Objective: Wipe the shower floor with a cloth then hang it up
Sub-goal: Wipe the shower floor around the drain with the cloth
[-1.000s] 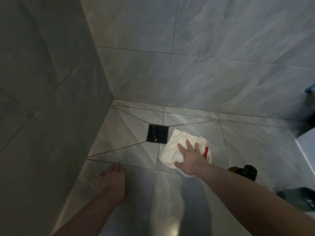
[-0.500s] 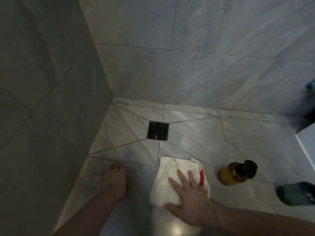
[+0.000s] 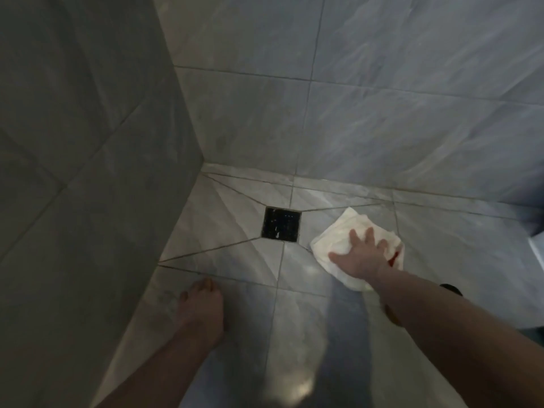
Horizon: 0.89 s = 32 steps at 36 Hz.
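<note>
A white cloth [image 3: 338, 241] with a red mark lies flat on the grey tiled shower floor [image 3: 241, 260], just right of the square black drain [image 3: 281, 228]. My right hand [image 3: 360, 254] presses on the cloth with its fingers straight and spread, and the forearm reaches in from the lower right. My left hand is out of view. My bare foot [image 3: 200, 310] stands on the floor at the lower left.
Tiled walls close the corner on the left and at the back. An amber bottle [image 3: 391, 315] with a black cap [image 3: 450, 288] lies on the floor, mostly hidden behind my right forearm. A white edge [image 3: 537, 251] shows at the far right.
My right hand first dragged the cloth back toward me, away from the drain. It has now pushed the cloth forward and to the right, and my forearm covers the bottle.
</note>
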### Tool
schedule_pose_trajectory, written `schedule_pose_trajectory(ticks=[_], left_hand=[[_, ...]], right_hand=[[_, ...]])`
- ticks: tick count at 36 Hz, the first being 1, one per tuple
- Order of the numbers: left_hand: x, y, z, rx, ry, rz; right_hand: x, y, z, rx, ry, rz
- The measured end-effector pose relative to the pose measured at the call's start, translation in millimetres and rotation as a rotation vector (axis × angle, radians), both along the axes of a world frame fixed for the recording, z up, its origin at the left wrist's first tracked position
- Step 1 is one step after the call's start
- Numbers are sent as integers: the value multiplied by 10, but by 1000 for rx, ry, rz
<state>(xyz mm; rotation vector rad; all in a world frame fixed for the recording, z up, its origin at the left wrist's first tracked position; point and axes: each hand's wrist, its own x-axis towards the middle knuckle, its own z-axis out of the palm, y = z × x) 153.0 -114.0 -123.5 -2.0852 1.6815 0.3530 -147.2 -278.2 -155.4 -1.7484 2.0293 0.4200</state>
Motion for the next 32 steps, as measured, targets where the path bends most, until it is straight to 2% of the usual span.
schedule_pose_trajectory(ticks=[4, 10, 13, 17, 23, 29, 32], left_hand=[[6, -18, 9, -29, 14, 12], [-3, -10, 34, -25, 9, -20], [1, -3, 32, -28, 22, -38], [-5, -44, 80, -8, 6, -72], [-14, -125, 166, 22, -19, -61], [49, -92, 103, 18, 46, -15], [56, -92, 71, -9, 59, -6]], right_hand=[[73, 100, -22, 2, 1, 43], [159, 648, 83, 36, -67, 359], [206, 953, 213, 49, -117, 421], [197, 857, 194, 36, -110, 362], [82, 221, 141, 32, -73, 181], [-87, -405, 12, 34, 28, -10], [-19, -606, 84, 72, 16, -104]])
